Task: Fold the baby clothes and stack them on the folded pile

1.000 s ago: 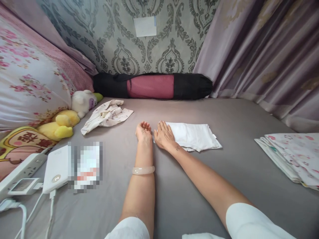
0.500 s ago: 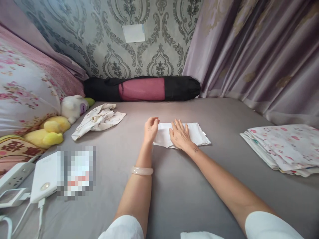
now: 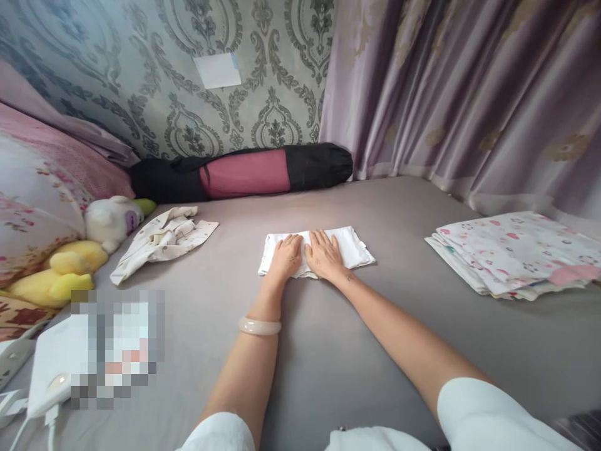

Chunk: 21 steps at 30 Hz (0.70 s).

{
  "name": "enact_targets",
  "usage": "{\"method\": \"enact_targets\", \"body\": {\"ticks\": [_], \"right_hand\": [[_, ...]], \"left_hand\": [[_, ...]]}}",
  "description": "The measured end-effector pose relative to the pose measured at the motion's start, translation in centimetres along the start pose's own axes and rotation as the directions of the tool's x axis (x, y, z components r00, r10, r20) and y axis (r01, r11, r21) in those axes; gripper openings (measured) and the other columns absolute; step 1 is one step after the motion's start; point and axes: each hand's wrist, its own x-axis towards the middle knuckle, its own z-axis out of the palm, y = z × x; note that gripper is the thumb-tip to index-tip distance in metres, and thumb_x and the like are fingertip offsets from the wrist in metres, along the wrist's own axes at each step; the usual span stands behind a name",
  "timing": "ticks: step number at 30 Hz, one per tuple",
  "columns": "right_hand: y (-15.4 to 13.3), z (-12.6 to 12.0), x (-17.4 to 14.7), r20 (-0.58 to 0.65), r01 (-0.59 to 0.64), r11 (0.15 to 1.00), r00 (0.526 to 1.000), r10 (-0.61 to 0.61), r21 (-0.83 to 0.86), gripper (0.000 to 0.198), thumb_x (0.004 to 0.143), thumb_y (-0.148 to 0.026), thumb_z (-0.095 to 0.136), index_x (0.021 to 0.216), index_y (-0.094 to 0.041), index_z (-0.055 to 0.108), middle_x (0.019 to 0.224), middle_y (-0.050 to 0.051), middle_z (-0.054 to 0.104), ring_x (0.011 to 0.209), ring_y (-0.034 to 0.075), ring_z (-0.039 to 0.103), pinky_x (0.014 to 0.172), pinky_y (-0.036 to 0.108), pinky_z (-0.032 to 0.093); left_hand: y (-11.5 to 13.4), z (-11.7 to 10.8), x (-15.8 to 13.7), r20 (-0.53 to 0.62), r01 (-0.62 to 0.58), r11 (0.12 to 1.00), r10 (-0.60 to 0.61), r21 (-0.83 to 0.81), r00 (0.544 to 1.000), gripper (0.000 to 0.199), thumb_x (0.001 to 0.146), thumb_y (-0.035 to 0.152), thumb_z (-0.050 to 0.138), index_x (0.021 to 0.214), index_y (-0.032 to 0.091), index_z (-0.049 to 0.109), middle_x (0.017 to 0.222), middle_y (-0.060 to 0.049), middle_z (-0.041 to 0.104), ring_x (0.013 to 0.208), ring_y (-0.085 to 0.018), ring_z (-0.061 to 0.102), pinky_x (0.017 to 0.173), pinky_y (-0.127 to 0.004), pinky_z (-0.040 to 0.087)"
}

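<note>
A white folded cloth [image 3: 353, 249] lies flat on the grey bed sheet [image 3: 338, 344], in front of me. My left hand [image 3: 287, 255] rests palm down on its left half, fingers stretched out. Just beside it, my right hand [image 3: 325, 254] lies flat on the middle of the cloth with its fingers extended. Both hands press on the cloth without gripping it. A pale bangle [image 3: 260, 327] sits on my left forearm.
At the right is a stack of folded printed cloths [image 3: 511, 254]. A crumpled patterned cloth [image 3: 166, 241] lies at the left, near plush toys [image 3: 61, 275]. A white power bank [image 3: 61, 363] with cables sits front left. A black and pink rolled bag [image 3: 244, 172] lies along the wall.
My left hand has gone from curled at the cloth's left edge to flat on top of it. The right hand stays flat on the cloth. The view has turned somewhat to the right.
</note>
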Motion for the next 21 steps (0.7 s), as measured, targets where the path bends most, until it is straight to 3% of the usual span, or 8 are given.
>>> {"method": "enact_targets", "body": {"ticks": [3, 5, 7, 10, 12, 15, 19, 21], "right_hand": [[0.9, -0.8, 0.5, 0.073, -0.009, 0.99, 0.997, -0.002, 0.141, 0.05, 0.098, -0.029, 0.032, 0.144, -0.011, 0.041, 0.151, 0.013, 0.041, 0.142, 0.023, 0.03, 0.118, 0.046, 0.016], [2.1, -1.7, 0.8, 0.097, -0.037, 0.966, 0.995, 0.012, 0.257, 0.049, 0.098, -0.029, 0.035, 0.142, -0.012, 0.043, 0.148, 0.012, 0.045, 0.138, 0.019, 0.038, 0.115, 0.038, 0.024], [4.0, -3.0, 0.9, 0.073, -0.098, 0.942, 0.994, 0.079, 0.321, 0.046, 0.097, -0.027, 0.038, 0.139, -0.012, 0.048, 0.142, 0.012, 0.052, 0.129, 0.016, 0.049, 0.109, 0.028, 0.034], [7.5, -5.1, 0.6, 0.06, -0.275, 0.929, 0.961, 0.269, 0.246, 0.037, 0.095, -0.024, 0.041, 0.124, -0.017, 0.062, 0.121, 0.008, 0.068, 0.111, 0.015, 0.061, 0.093, 0.02, 0.043], [9.7, -6.3, 0.2, 0.094, -0.385, 0.909, 0.923, 0.374, 0.16, 0.032, 0.094, -0.025, 0.043, 0.108, -0.017, 0.07, 0.104, 0.007, 0.073, 0.097, 0.016, 0.067, 0.082, 0.021, 0.046], [11.8, -7.2, -0.4, 0.135, -0.463, 0.881, 0.883, 0.449, 0.098, 0.033, 0.094, -0.03, 0.044, 0.094, -0.014, 0.073, 0.093, 0.011, 0.074, 0.084, 0.017, 0.069, 0.073, 0.022, 0.046], [11.8, -6.8, -0.6, 0.156, -0.502, 0.862, 0.859, 0.488, 0.069, 0.031, 0.092, -0.033, 0.048, 0.096, -0.014, 0.073, 0.105, 0.016, 0.072, 0.095, 0.021, 0.068, 0.076, 0.025, 0.046], [11.1, -6.5, -0.4, 0.155, -0.501, 0.863, 0.86, 0.486, 0.073, 0.031, 0.091, -0.033, 0.05, 0.102, -0.015, 0.072, 0.114, 0.017, 0.07, 0.107, 0.024, 0.065, 0.082, 0.027, 0.046]], "left_hand": [[0.5, -0.4, 0.2, -0.009, -0.007, 0.999, 0.007, 0.032, 1.0, 0.027, 0.069, 0.002, 0.064, 0.081, 0.026, 0.065, 0.096, -0.006, 0.07, 0.105, -0.024, 0.06, 0.106, -0.034, 0.035], [0.7, -1.1, 0.2, -0.031, -0.063, 0.97, 0.072, 0.235, 0.997, 0.022, 0.073, 0.007, 0.061, 0.086, 0.024, 0.066, 0.101, -0.008, 0.069, 0.104, -0.025, 0.06, 0.102, -0.035, 0.038], [0.8, -2.0, 0.2, -0.099, -0.038, 0.865, 0.101, 0.499, 0.99, 0.02, 0.08, 0.014, 0.056, 0.096, 0.021, 0.066, 0.109, -0.011, 0.066, 0.109, -0.026, 0.058, 0.102, -0.038, 0.039], [0.8, -3.8, 0.2, -0.269, 0.2, 0.644, 0.01, 0.738, 0.963, 0.03, 0.087, 0.027, 0.049, 0.109, 0.014, 0.064, 0.111, -0.017, 0.064, 0.112, -0.03, 0.056, 0.099, -0.041, 0.041], [0.9, -4.7, 0.2, -0.329, 0.333, 0.553, -0.112, 0.764, 0.938, 0.037, 0.088, 0.033, 0.048, 0.111, 0.01, 0.064, 0.108, -0.02, 0.066, 0.111, -0.032, 0.057, 0.096, -0.041, 0.042], [1.2, -5.4, 0.3, -0.358, 0.43, 0.504, -0.238, 0.749, 0.903, 0.041, 0.087, 0.038, 0.048, 0.11, 0.008, 0.066, 0.11, -0.023, 0.067, 0.109, -0.034, 0.06, 0.09, -0.04, 0.045], [1.6, -5.8, 0.7, -0.334, 0.474, 0.474, -0.352, 0.742, 0.874, 0.036, 0.082, 0.042, 0.052, 0.089, 0.014, 0.072, 0.095, -0.021, 0.071, 0.097, -0.036, 0.065, 0.076, -0.039, 0.05], [1.7, -6.1, 1.1, -0.314, 0.458, 0.474, -0.354, 0.752, 0.881, 0.034, 0.078, 0.045, 0.054, 0.075, 0.016, 0.07, 0.081, -0.018, 0.071, 0.088, -0.036, 0.067, 0.069, -0.039, 0.05]]}}
